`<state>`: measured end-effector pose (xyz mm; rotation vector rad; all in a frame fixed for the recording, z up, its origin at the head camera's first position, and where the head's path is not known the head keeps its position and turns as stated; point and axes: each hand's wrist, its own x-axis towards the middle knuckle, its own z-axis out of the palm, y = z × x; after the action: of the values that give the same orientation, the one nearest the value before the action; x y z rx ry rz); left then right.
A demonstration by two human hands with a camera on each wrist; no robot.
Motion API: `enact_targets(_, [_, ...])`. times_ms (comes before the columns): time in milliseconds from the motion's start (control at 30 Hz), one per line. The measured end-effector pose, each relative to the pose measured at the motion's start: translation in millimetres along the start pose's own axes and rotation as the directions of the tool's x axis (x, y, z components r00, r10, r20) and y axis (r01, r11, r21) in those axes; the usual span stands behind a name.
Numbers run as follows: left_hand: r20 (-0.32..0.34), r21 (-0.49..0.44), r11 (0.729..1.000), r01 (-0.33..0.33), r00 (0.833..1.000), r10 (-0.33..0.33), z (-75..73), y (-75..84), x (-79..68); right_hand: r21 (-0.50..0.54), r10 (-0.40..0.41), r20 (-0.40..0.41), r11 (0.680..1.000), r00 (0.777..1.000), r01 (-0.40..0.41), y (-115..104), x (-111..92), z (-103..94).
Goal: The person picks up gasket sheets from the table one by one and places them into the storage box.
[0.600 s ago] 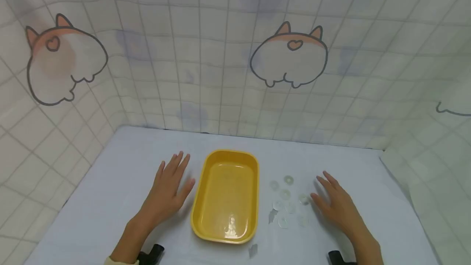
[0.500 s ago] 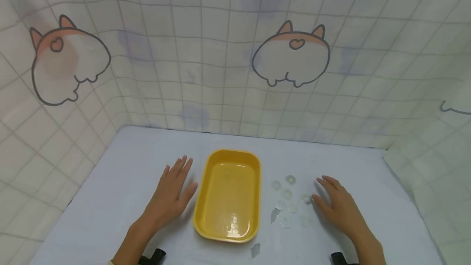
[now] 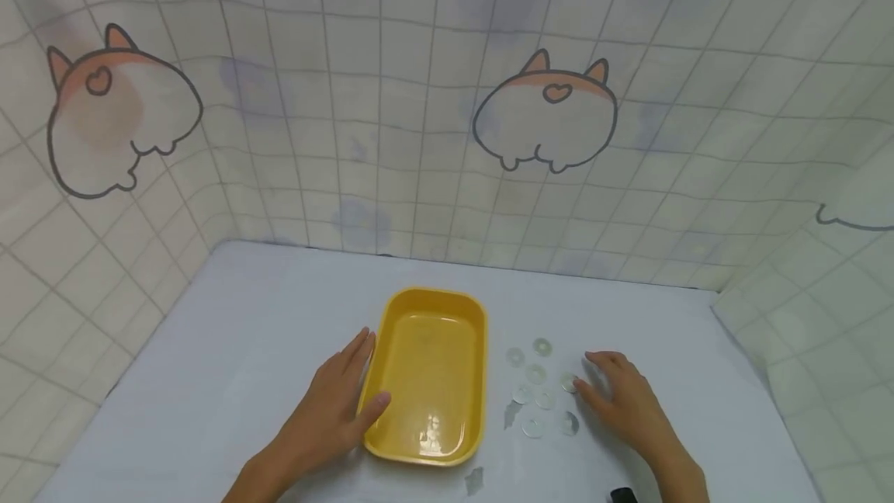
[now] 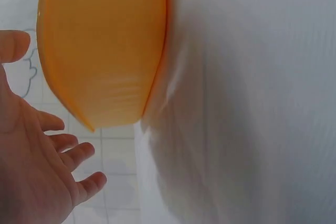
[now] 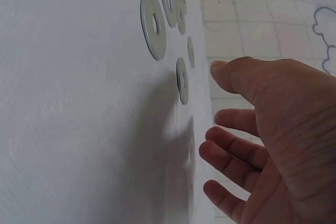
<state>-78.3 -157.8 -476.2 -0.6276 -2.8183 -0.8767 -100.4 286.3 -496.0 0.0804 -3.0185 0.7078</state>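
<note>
A yellow rectangular tray (image 3: 424, 379) stands on the white-covered table. My left hand (image 3: 328, 414) is at its left side, fingers straight along the rim and the thumb over the edge. In the left wrist view, that hand (image 4: 31, 161) is beside the tray's wall (image 4: 105, 51); contact cannot be told. Several flat metal washers (image 3: 569, 423) lie scattered right of the tray. My right hand (image 3: 625, 406) hovers at their right side, thumb close to one washer (image 3: 567, 388). The right wrist view shows this hand (image 5: 278, 145) with loosely bent fingers, holding nothing, above the washers (image 5: 146, 22).
Two grey patches mark the cloth, one (image 3: 474, 481) below the tray and another (image 3: 512, 413) beside the washers. A gridded curtain (image 3: 419, 138) with cartoon animals surrounds the table at the back and sides. A black object (image 3: 624, 495) shows near the right wrist.
My left hand has moved right and nearer, from beside the tray to its rim. My right hand has come slightly lower, closer to the washers. The tray and washers have stayed in place.
</note>
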Motion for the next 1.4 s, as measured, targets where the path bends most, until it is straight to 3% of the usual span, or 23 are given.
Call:
enact_targets(233, [-0.001,-0.004,1.000,-0.027,1.000,0.027,10.1,3.1,-0.8,-0.013,0.005,-0.019,1.000,1.000,-0.006,-8.9,-2.8,8.7])
enact_targets(400, [-0.008,0.011,0.999,-0.042,0.999,0.043,13.4,0.3,0.2,-0.001,-0.010,0.012,1.000,1.000,0.010,-13.7,-0.9,13.4])
enact_targets(633, [0.036,0.029,1.000,0.001,0.999,-0.002,15.0,-6.7,13.4,-0.008,-0.091,-0.012,0.996,0.996,0.091,-18.2,-1.6,13.7])
enact_targets(867, [0.075,0.010,0.999,0.035,0.997,-0.036,15.4,-10.8,19.9,-0.041,-0.008,0.016,0.999,1.000,0.008,-22.4,-3.3,11.1])
enact_targets(1067, [0.078,-0.018,0.998,0.053,0.996,-0.051,16.2,-12.5,18.6,-0.070,0.013,0.014,0.997,1.000,-0.012,-24.2,-2.2,11.4])
enact_targets(1400, [0.028,0.038,0.999,0.026,0.999,-0.027,19.0,-8.5,18.3,-0.113,0.047,0.013,0.993,0.999,-0.045,-27.6,0.3,13.3])
